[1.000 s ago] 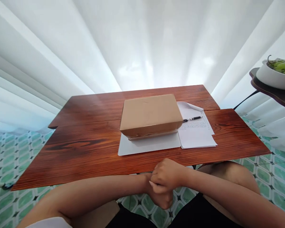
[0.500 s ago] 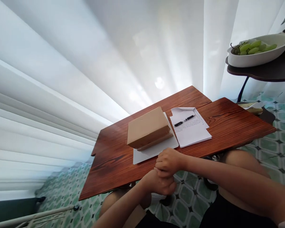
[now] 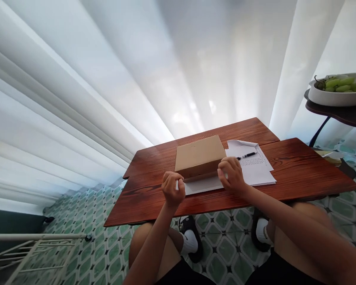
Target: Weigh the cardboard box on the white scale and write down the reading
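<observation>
Now two hands, left hand [image 3: 173, 189] and right hand [image 3: 231, 174], apart, curled beside one cardboard box [image 3: 199, 156]; one pen [image 3: 247, 155].

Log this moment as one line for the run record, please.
left hand: at near-left corner of cardboard box | right hand: at its near-right corner | box on white mat | pen on paper

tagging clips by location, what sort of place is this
Probably a room in a home. A small wooden table stands before sheer white curtains on a green patterned tile floor, and a bowl of green fruit sits on a side stand.
</observation>
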### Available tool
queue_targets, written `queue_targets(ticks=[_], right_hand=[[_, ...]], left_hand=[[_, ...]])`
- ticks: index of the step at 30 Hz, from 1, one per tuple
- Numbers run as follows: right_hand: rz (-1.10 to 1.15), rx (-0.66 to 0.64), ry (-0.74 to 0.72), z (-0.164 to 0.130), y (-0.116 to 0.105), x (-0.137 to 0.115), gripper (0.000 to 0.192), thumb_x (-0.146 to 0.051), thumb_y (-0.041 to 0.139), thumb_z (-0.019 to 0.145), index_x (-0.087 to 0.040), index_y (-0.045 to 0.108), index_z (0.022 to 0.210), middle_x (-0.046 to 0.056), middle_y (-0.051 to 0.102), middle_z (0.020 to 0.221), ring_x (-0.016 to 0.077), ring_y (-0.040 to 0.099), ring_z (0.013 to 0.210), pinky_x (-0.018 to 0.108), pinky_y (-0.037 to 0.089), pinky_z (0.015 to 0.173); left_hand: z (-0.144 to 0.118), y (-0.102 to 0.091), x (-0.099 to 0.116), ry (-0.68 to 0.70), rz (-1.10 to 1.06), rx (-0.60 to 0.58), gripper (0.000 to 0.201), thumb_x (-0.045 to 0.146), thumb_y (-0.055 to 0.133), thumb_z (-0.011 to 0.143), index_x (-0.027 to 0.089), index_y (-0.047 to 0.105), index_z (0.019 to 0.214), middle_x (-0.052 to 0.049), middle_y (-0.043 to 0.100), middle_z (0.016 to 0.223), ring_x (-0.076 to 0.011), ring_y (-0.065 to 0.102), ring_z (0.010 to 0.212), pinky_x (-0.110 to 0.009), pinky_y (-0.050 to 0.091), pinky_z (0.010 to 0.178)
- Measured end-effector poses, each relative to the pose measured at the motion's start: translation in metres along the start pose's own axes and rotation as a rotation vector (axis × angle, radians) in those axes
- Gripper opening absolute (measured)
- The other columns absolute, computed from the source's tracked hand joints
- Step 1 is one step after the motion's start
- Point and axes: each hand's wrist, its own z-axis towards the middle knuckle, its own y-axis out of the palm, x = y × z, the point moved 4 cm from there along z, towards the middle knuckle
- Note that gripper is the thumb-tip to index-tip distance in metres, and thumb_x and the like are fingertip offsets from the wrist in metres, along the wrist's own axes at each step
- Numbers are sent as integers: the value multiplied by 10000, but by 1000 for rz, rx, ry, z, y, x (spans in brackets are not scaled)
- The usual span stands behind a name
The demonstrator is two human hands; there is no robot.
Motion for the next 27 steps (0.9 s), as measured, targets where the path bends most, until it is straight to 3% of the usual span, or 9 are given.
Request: queue_targets(ticks=[2, 6, 12, 18, 21, 27], right_hand=[[-20, 57, 125, 0, -3, 9, 51, -213, 485, 978, -219, 531, 999, 74, 589, 991, 226, 528, 970, 417, 424, 898], [3, 81, 363, -1, -3, 29, 249, -306, 447, 1015, -223, 506, 1242, 125, 564, 1241, 262, 525, 1188, 463, 455, 974], [104, -15, 642, -11, 6, 47, 474, -477, 330, 1051, -202, 464, 1414, 164, 513, 1442, 290, 492, 1351, 537, 418, 1122], [144, -119, 735, -19, 10, 43, 602, -576, 293, 1044, -240, 415, 1529, 122, 416, 1593, 271, 366, 1496, 524, 292, 1254], [150, -142, 748, -20, 12, 40, 616, -602, 275, 1041, -261, 445, 1524, 107, 445, 1582, 267, 371, 1497, 522, 277, 1267], [134, -138, 744, -22, 11, 42, 619, -614, 289, 1041, -260, 459, 1520, 108, 460, 1575, 256, 400, 1479, 518, 281, 1269]], left_hand=[[-5, 1, -11, -175, -24, 52, 102, 169, 479, 949, 209, 567, 917, -38, 594, 848, -188, 534, 835, -337, 453, 780], [-16, 9, -29, -501, -118, 99, 214, 306, 491, 978, 202, 583, 1141, -93, 616, 1138, -213, 577, 1069, -377, 481, 957], [-19, 25, -49, -851, -341, 28, 461, 445, 459, 998, 211, 486, 1395, -137, 552, 1443, -232, 541, 1359, -371, 465, 1126], [-19, 33, -47, -1034, -483, -118, 659, 558, 476, 990, 222, 389, 1550, -113, 411, 1620, -285, 376, 1519, -408, 393, 1218], [-19, 35, -41, -1093, -510, -175, 719, 604, 470, 991, 237, 331, 1594, -85, 337, 1667, -292, 299, 1557, -419, 342, 1254], [-19, 41, -36, -1149, -557, -242, 714, 653, 434, 998, 290, 316, 1602, -53, 361, 1658, -282, 328, 1546, -414, 353, 1244]])
